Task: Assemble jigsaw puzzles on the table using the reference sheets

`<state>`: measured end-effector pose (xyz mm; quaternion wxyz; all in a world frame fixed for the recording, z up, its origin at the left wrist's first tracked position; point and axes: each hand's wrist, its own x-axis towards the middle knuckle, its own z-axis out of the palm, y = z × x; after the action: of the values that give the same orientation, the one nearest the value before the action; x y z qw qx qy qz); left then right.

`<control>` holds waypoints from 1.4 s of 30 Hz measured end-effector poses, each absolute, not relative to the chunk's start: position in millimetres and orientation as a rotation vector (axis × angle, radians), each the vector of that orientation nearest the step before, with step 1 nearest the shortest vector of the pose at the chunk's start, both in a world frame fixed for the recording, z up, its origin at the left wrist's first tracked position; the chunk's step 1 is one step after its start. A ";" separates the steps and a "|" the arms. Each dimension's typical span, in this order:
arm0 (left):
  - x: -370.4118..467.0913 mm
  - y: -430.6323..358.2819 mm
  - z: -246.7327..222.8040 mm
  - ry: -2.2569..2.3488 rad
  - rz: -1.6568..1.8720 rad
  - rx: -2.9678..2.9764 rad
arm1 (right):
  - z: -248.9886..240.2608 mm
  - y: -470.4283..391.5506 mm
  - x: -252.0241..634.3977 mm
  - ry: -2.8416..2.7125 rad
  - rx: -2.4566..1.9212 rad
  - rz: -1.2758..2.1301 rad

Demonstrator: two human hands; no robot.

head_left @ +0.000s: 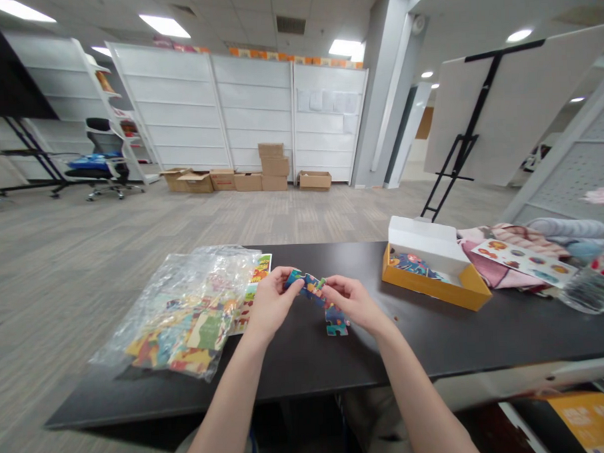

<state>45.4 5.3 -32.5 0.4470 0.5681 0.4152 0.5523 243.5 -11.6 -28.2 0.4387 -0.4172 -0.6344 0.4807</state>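
A short strip of joined blue jigsaw puzzle pieces [312,284] is held up between my two hands, above the black table. My left hand [274,296] pinches its left end between thumb and fingers. At the right end, my right hand [352,301] grips a piece with a green edge; its fingertips partly cover it. Just below the right hand, more blue puzzle pieces [336,325] show; whether they lie on the table or hang from the strip I cannot tell.
Left of my hands lies a clear plastic bag [186,318] of colourful pieces, over a printed sheet [261,270]. An opened yellow box [435,287] with puzzle pieces stands to the right. Beyond it are folded cloths [525,237], a sticker sheet [524,262] and a clear plastic-wrapped item [592,287].
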 end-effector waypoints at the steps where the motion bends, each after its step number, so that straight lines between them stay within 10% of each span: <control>1: 45.7 4.4 -31.3 1.017 1.365 1.405 | -28.7 -11.3 243.2 -1.560 -1.050 1.195; 20: 59.1 -4.3 -31.4 0.961 1.141 1.422 | -36.9 -7.6 245.3 -1.487 -1.197 1.066; 30: 47.2 2.3 -48.2 1.589 0.869 2.001 | -54.2 -9.1 271.1 -2.075 -1.670 0.277; 42: 55.6 -13.0 -37.5 1.408 0.703 2.308 | -50.9 -5.2 265.6 -2.036 -1.828 0.382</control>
<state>55.6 -13.0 -37.5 0.1732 0.8138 0.4963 0.2478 265.6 -5.2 -50.9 0.1883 -0.6499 -0.7237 0.1357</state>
